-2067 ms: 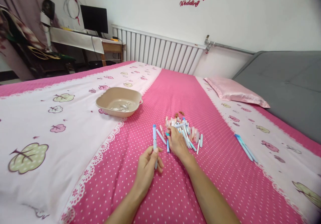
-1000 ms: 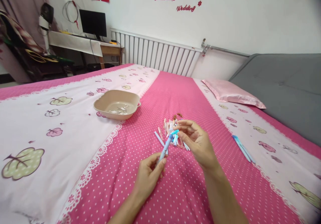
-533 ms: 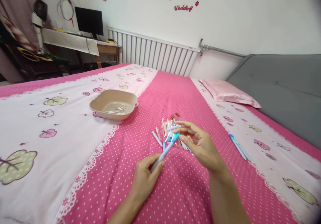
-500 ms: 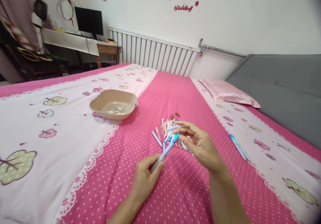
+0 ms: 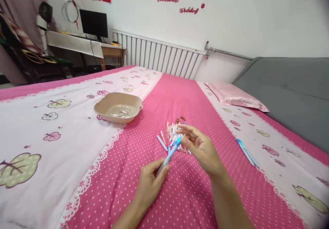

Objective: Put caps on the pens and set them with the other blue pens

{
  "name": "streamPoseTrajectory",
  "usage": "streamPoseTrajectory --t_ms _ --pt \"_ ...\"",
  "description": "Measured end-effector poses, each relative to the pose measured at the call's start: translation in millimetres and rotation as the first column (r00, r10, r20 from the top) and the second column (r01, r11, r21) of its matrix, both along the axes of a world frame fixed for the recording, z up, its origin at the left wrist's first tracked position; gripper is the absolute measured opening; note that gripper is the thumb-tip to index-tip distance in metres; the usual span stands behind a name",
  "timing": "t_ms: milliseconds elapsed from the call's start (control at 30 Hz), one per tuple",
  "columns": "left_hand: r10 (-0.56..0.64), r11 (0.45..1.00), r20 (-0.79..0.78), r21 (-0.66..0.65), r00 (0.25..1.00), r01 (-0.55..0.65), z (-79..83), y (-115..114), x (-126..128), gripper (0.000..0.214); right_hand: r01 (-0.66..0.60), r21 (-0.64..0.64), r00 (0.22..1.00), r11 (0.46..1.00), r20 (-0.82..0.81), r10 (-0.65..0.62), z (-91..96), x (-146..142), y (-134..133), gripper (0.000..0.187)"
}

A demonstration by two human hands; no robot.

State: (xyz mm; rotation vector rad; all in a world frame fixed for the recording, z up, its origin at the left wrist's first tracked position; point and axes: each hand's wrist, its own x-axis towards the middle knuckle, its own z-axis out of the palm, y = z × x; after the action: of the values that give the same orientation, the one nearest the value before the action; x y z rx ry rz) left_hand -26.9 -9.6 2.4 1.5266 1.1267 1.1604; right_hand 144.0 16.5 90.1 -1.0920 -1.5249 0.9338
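Note:
My left hand (image 5: 151, 181) is closed around the lower part of a light blue pen (image 5: 170, 156), which slants up to the right with its bright blue end on top. Beside that end is my right hand (image 5: 200, 147), its thumb and fingers bent together. A small pale piece shows at its fingertips, too small to make out. Behind the hands lies a loose pile of pen parts (image 5: 169, 129), pink, white and blue, partly hidden by my right hand. A pale blue barrel (image 5: 161, 143) lies at the pile's left side.
A beige plastic basin (image 5: 118, 116) with small white pieces inside stands on the bed to the left. Two blue pens (image 5: 247, 152) lie on the pink dotted bedspread (image 5: 205, 205) at right. Farther back are a pink pillow (image 5: 235, 95), grey headboard (image 5: 290, 95) and radiator (image 5: 159, 52).
The pale piece at my right fingertips has turned and shows shorter now. My right thumb is closer to the pen's blue end. My left hand keeps its hold; the view has shifted slightly.

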Motion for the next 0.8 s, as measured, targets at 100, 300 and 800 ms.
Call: streamPoseTrajectory --t_ms 100,300,800 --pt "0.033 0.999 0.050 -0.026 0.998 -0.031 1.8 -0.4 -1.6 0.038 0.045 -0.008 0.999 0.999 0.002 -0.045 0.4 0.1 0.4 0.038" --pt "0.218 0.975 0.221 -0.088 0.951 -0.203 8.0 2.2 -7.6 0.036 -0.083 -0.176 0.975 0.981 0.187 0.116 -19.4 -24.2 -0.9 0.015" --pt "0.348 0.932 0.277 0.003 0.896 -0.362 6.0 11.1 -21.7 0.027 -0.318 -0.324 0.948 0.891 -0.129 0.292 -55.1 -71.2 1.4 0.037"
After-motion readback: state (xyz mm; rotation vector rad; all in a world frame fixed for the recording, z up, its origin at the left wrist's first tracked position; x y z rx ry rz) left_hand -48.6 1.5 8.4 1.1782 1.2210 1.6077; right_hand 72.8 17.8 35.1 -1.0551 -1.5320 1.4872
